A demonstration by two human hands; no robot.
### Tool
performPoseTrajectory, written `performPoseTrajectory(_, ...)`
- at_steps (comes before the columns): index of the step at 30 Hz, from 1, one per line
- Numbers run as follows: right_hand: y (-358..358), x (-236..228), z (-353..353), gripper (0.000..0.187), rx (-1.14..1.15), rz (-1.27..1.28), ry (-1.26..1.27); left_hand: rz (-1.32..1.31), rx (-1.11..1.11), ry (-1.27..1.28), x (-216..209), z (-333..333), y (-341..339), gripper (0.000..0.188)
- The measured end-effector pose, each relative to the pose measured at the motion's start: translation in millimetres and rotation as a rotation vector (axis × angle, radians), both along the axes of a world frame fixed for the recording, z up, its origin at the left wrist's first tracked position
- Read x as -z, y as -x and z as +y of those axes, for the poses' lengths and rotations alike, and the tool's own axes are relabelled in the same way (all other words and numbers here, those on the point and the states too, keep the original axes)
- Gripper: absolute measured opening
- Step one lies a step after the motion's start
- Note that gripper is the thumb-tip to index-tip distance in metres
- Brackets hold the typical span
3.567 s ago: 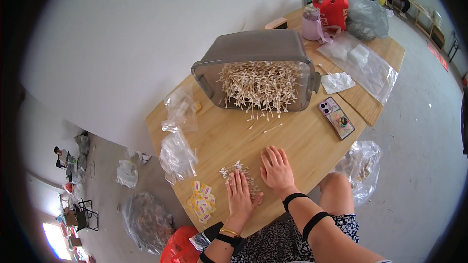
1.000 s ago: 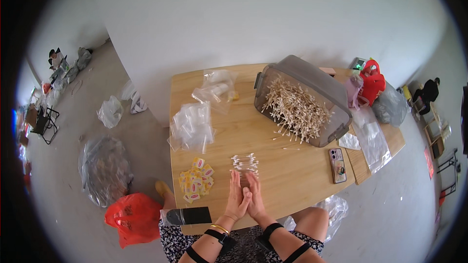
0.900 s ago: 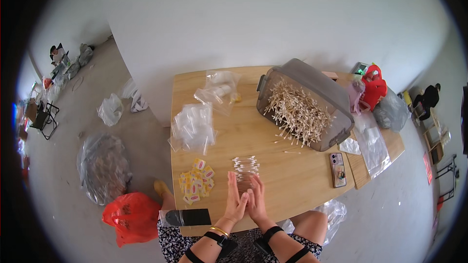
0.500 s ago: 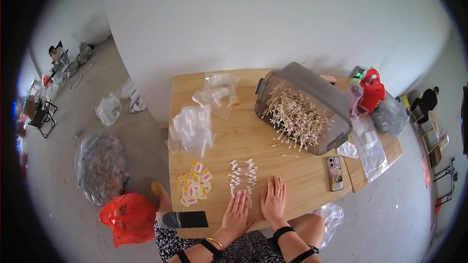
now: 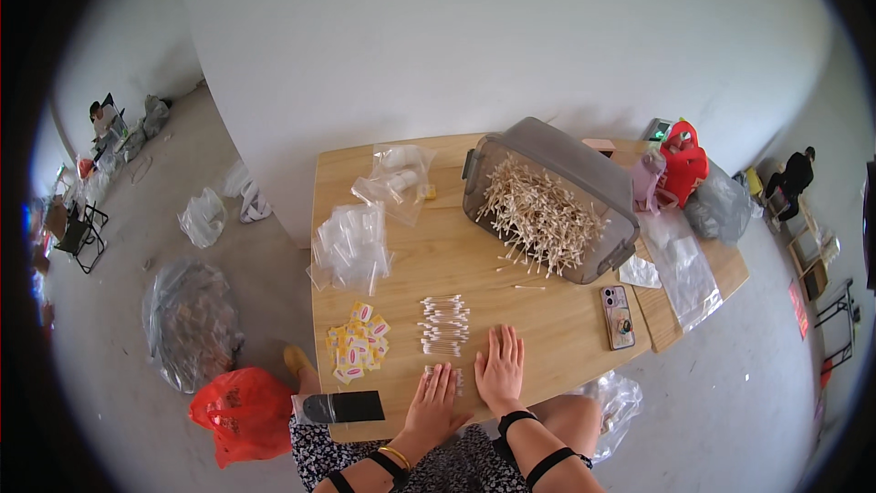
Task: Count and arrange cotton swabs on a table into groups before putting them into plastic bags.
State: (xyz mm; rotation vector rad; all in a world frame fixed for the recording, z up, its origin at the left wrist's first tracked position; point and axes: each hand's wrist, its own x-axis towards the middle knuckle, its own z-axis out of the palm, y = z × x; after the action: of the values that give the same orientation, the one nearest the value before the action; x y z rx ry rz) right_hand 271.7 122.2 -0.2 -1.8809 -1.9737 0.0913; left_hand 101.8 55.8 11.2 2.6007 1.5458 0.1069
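Note:
My left hand [image 5: 435, 407] lies flat near the table's front edge, fingers stretched forward, over a small group of cotton swabs. Only a few swab ends show beside its fingertips and its right side. Just beyond them, a row of cotton swabs [image 5: 444, 326] lies stacked crosswise, with a narrow gap between it and my left fingertips. My right hand [image 5: 499, 372] rests flat on the wood to the right, fingers extended, holding nothing. Left of the row is a pile of small yellow-and-white paper labels [image 5: 357, 344].
A grey translucent bin [image 5: 557, 164] lies tipped, loose swabs [image 5: 543, 215] filling its mouth. Clear plastic bags [image 5: 351, 246] lie at the table's left. A phone [image 5: 618, 318] rests at right, with a red bag [image 5: 683, 164] behind. A black flat piece [image 5: 342, 407] sits at the front-left edge.
My left hand has drawn slightly toward me, and a gap has opened between the swabs by it and the longer row. My right hand stays flat. The whole view has shifted slightly.

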Motion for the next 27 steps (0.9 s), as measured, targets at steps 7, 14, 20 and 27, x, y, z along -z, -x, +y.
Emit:
performPoseTrajectory(7, -1, 1, 1, 0.057, 0.009, 0.001, -0.006, 0.09, 0.001, -0.019, -5, -3, -1, 0.095)
performPoseTrajectory(14, -1, 6, 2, 0.056, 0.013, 0.007, -0.014, 0.13, -0.026, -0.053, -4, 29, -2, 0.1)
performPoseTrajectory(20, -1, 4, 2, 0.056, 0.013, 0.014, -0.02, -0.049, -0.044, -0.039, 5, 39, -4, 0.098)
performPoseTrajectory(27, -1, 0, 0, 0.059, 0.014, 0.025, -0.005, 0.058, -0.045, 0.007, 0, 15, -1, 0.096)
